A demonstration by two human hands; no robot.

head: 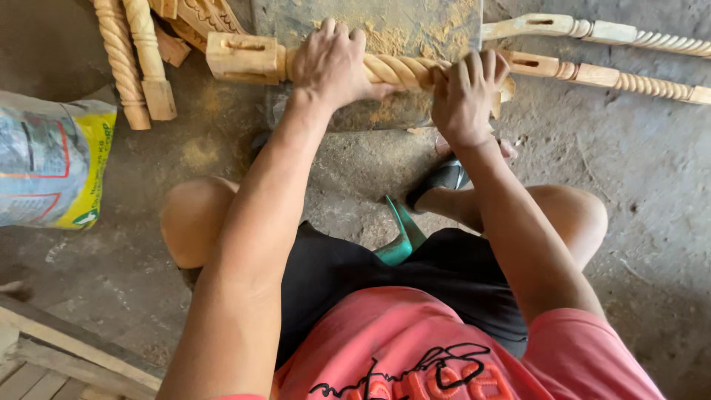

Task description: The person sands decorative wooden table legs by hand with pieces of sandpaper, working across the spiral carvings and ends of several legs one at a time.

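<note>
Wooden twisted spindle under both clamped hands, left, right; grey-yellow printed sack far left.

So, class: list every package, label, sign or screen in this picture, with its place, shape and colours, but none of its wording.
Sack: on the floor at the left edge, bulging and soft, grey-white with yellow side, red outlines and small green mark.
No signs or screens.

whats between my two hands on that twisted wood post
In the head view, only a short bare stretch of the twisted wooden post lies between the left hand and right hand; both hands grip it.
</note>
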